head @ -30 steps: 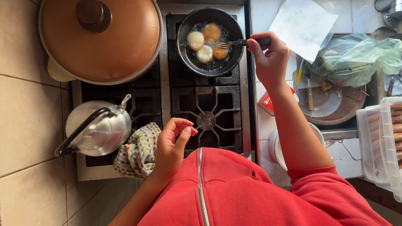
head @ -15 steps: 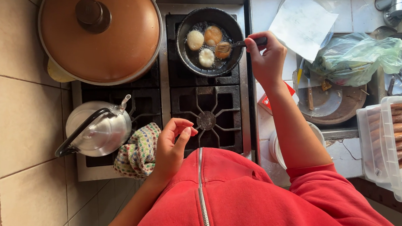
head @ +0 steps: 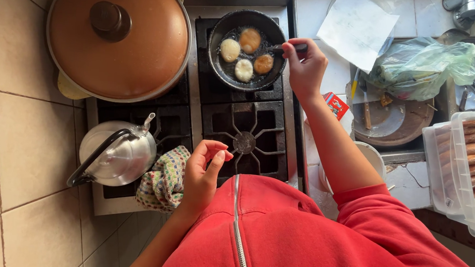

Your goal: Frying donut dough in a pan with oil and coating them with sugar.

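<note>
Fingers of our right hand grasp the pan handle, four patties frying just left; our left hand curls loosely, touching nothing, beside the cloth.

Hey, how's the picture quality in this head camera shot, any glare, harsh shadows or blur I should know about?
Head view: soft daylight, no harsh shadows; the brown pot lid shows a broad sheen and the kettle small bright glints; the frying pan and the right hand on its handle look sharp; the left hand is sharp too; straight edges bend slightly toward the corners.
</note>
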